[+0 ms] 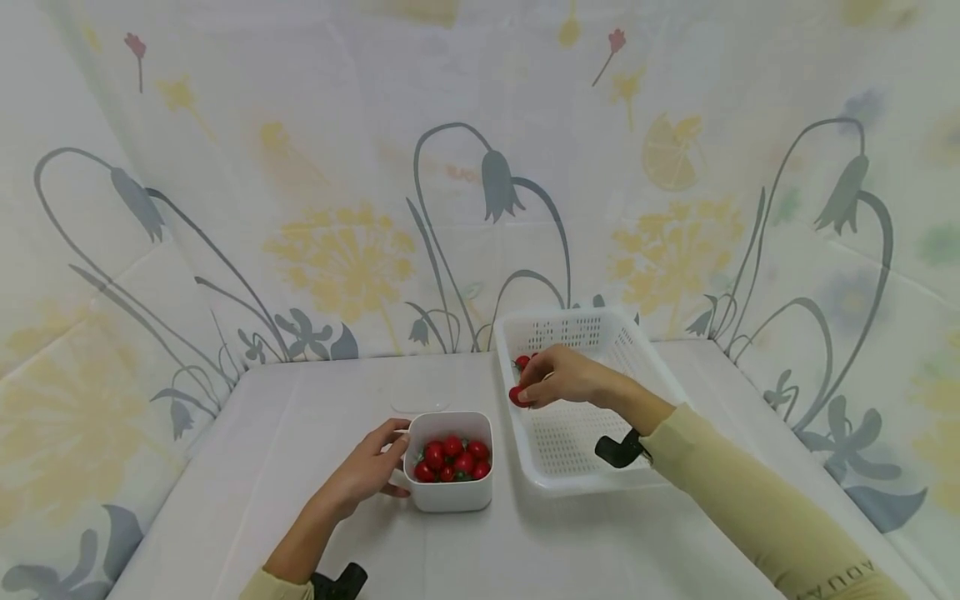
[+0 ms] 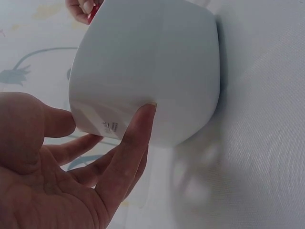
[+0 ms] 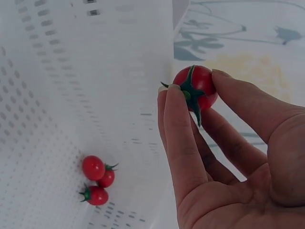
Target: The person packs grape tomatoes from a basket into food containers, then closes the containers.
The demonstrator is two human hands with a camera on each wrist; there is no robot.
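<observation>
A white square bowl (image 1: pixel 450 483) (image 2: pixel 147 71) on the table holds several red cherry tomatoes (image 1: pixel 452 459). My left hand (image 1: pixel 371 467) (image 2: pixel 76 157) holds the bowl's left side, thumb and fingers against its wall. A white perforated basket (image 1: pixel 592 450) (image 3: pixel 71 95) stands to the right of the bowl. My right hand (image 1: pixel 558 379) (image 3: pixel 209 138) pinches one cherry tomato (image 1: pixel 517 396) (image 3: pixel 196 88) with a green stem over the basket's left rim. Three more tomatoes (image 3: pixel 97 180) (image 1: pixel 522 362) lie in the basket's far left corner.
The table (image 1: pixel 300 433) is covered in white cloth and backed by floral curtain walls on the left, rear and right. A translucent lid (image 1: pixel 420 398) lies flat behind the bowl. Black wrist mounts (image 1: pixel 621 450) (image 1: pixel 341 581) sit at both forearms.
</observation>
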